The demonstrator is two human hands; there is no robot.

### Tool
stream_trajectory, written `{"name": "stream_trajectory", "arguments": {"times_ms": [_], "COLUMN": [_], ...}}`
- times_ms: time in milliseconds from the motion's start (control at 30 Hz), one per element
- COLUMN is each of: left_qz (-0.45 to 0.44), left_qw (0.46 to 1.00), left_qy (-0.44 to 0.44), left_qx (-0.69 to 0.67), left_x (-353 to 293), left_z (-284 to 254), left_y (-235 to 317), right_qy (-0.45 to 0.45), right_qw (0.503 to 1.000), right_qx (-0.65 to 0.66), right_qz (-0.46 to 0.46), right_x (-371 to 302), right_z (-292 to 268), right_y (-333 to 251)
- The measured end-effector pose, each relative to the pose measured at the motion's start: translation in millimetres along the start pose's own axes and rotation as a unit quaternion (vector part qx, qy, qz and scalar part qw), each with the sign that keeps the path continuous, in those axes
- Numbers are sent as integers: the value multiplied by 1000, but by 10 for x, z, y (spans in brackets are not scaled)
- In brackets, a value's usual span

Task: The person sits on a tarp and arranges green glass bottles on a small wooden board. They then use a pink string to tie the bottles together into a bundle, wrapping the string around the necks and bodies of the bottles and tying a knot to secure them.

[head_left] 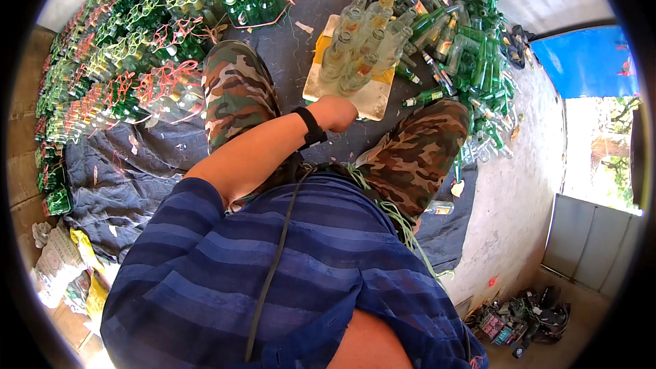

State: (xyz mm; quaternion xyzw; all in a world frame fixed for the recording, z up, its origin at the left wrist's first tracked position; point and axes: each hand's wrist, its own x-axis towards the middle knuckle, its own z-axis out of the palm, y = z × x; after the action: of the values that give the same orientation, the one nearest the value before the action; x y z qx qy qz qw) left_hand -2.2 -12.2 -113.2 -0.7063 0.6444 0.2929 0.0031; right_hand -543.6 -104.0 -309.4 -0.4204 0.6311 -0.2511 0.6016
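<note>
Left hand (336,113): fingers curled at the pale board (376,98), hold cannot be told | clear glass bottles (362,44) stand crowded: better keep board level | right hand unseen

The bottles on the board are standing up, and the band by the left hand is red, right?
Not quite: the head view shows that the band by the left hand is black. The bottles on the board are standing up.
</note>
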Motion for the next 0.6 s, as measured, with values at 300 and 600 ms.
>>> {"name": "stream_trajectory", "arguments": {"times_ms": [300,600], "left_qz": [-8,24], "left_qw": [1000,998], "left_qy": [-20,21], "left_qx": [-3,-48], "left_x": [-63,-88], "left_z": [-118,-151], "left_y": [30,3], "right_qy": [37,201], "right_qw": [986,821], "right_qx": [-19,-469], "right_qz": [-164,-257], "right_x": [445,-159], "right_z": [-65,497], "right_y": [-60,-1637]}}
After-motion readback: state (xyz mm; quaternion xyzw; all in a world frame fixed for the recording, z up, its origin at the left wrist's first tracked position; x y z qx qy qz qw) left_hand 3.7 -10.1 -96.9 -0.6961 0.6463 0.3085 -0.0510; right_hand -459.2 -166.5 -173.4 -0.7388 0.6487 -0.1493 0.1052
